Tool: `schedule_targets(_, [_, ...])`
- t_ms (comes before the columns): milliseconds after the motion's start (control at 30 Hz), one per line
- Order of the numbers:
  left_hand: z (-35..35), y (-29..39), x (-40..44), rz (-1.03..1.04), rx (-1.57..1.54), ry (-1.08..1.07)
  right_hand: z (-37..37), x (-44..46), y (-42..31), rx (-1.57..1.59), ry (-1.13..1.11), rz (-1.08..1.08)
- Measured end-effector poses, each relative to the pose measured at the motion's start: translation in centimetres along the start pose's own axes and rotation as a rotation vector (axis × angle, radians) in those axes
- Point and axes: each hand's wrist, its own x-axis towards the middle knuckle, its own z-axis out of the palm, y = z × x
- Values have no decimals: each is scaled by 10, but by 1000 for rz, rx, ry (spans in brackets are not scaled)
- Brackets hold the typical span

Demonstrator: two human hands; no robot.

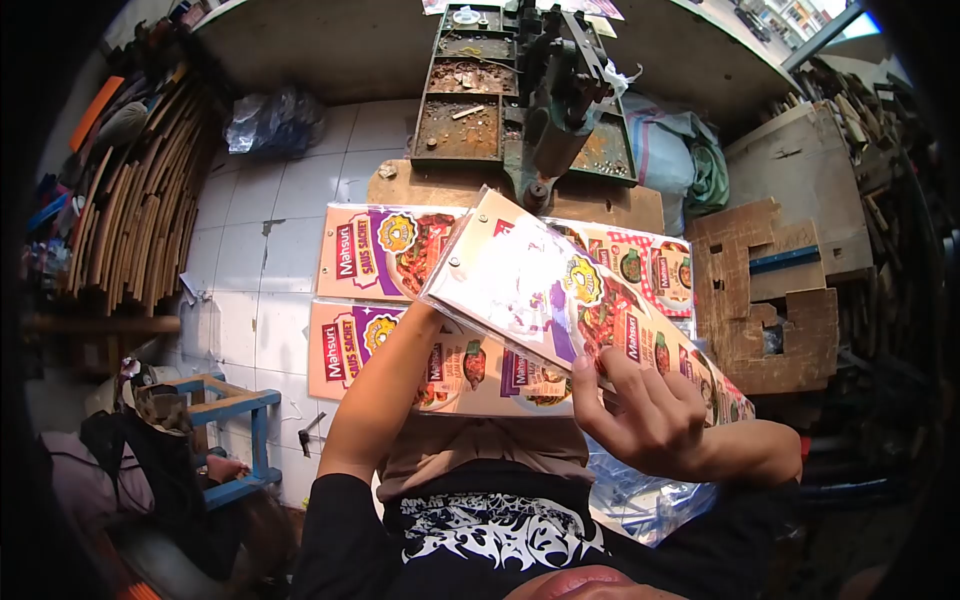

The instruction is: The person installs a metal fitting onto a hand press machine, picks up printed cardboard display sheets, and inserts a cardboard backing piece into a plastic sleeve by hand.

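Note:
A long printed board in clear plastic (540,290) lies tilted across the lap, with small metal eyelets near its upper left end. My right hand (645,405) is at its lower edge, thumb and fingers closed on it. My left forearm passes under the board's left end, and the hand itself is hidden beneath it. Below lie more printed boards of the same kind, one at the upper left (350,250) and one nearer the body (335,350). A green metal press (560,130) stands just beyond the boards.
Trays with small parts (460,130) flank the press on a wooden board (395,185). Stacked wooden strips (130,220) lean at the left. A blue stool frame (235,405) stands at the lower left, and a cut wooden panel (740,350) lies at the right.

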Motion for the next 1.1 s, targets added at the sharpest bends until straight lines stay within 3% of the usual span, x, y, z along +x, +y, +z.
schedule_targets(200, [-9,0,0,-70,-335,-132,32,11,-12,-24,117,-75])
schedule_targets(700, [-15,10,-5,-72,-396,-178,51,9,-14,20,172,-80])
schedule_targets(833, [10,18,2,64,-171,72,58,6,-18,72,179,-67])
schedule_targets(1033, [18,54,10,95,96,345,64,1,-22,151,189,-37])
schedule_targets(1100, [14,63,4,87,7,369,66,1,-22,185,188,-11])
